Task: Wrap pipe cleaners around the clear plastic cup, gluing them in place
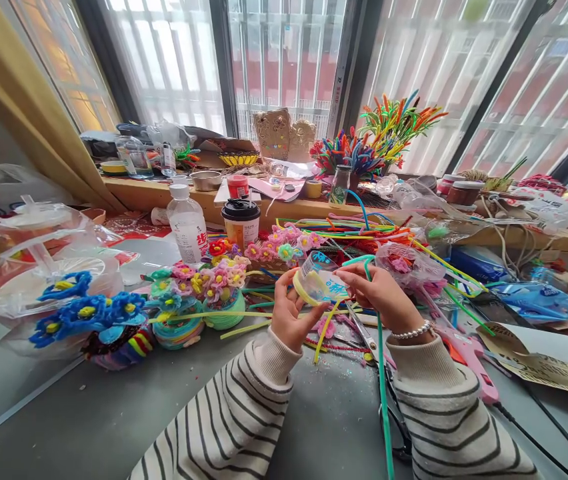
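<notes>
Striped sleeves [224, 407] come nearest, reaching out over the bench [139, 413]. Past them tall windows [289, 60] light the room, and below the panes runs a sill [139, 193] heaped with odds and ends. On the grey benchtop, specked with crumbs, little flower pots [224, 307] stand at the left and a pink glue gun [474, 367] lies at the right. Between these, the left hand [291, 310] is curled round a clear cup [321, 283], while the right hand [379, 290] pinches a green stem [384, 393]; the hands are close but apart. The cup is held above the bench, tipped on its side, its long axis running roughly left to right, yellow-banded end toward the left palm. Its other end faces the right fingers, just beside it; whether they touch, I can't tell. From that pinch the stem loops over and hangs past the right wrist.
</notes>
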A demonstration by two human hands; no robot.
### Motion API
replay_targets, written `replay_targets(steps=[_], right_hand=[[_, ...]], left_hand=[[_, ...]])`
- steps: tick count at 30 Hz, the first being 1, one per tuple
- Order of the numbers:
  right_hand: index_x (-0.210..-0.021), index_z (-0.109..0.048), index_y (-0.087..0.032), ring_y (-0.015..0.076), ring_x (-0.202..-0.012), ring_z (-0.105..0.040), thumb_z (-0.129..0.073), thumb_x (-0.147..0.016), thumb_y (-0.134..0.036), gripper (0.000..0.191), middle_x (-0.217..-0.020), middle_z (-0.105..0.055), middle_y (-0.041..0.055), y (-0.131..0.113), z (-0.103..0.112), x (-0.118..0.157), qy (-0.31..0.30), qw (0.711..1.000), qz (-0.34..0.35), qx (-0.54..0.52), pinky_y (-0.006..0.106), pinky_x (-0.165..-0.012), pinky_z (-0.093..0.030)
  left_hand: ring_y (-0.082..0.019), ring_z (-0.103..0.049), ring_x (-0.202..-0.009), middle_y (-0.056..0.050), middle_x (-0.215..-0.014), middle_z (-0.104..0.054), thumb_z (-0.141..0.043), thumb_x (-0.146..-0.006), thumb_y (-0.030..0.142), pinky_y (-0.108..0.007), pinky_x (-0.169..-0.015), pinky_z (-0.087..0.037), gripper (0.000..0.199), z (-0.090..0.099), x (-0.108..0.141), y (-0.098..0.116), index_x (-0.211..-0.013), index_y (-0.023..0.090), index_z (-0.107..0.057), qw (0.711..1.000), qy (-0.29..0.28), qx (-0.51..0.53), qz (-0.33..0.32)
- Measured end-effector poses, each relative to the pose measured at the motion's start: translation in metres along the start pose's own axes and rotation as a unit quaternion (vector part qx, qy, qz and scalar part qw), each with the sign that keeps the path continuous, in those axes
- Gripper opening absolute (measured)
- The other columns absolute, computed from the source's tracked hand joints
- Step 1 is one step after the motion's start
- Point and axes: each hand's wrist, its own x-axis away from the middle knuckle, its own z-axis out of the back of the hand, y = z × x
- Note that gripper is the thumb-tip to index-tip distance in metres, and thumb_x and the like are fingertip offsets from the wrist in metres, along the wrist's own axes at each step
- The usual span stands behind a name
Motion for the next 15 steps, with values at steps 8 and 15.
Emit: replay_targets(steps=[8, 15], right_hand=[[-0.082, -0.056, -0.013, 0.0009, -0.034, -0.026, -0.063, -0.065, -0.039, 0.032, -0.051, -0.048, -0.0062, 0.007, 0.009, -0.007, 0.077, 0.995, 0.059, 0.013, 0.018, -0.034, -0.015], [-0.087, -0.052, -0.014, 0.0006, -0.035, -0.026, -0.058, -0.068, -0.043, 0.035, -0.062, -0.052, -0.0036, 0.004, 0.01, -0.005, 0.091, 0.991, 0.094, 0.027, 0.02, -0.035, -0.02]], left_hand=[[-0.022, -0.053, -0.105, -0.01, -0.113, -0.052, -0.065, -0.064, 0.042, -0.033, -0.087, -0.043, 0.054, 0.01, -0.007, -0.003, -0.109, 0.02, -0.045, 0.997, 0.055, 0.019, 0.049], [-0.02, -0.062, -0.085, -0.008, -0.096, -0.061, -0.064, -0.06, 0.052, -0.031, -0.073, -0.048, 0.052, 0.013, -0.011, -0.005, -0.098, 0.018, -0.052, 0.99, 0.05, 0.059, 0.122]])
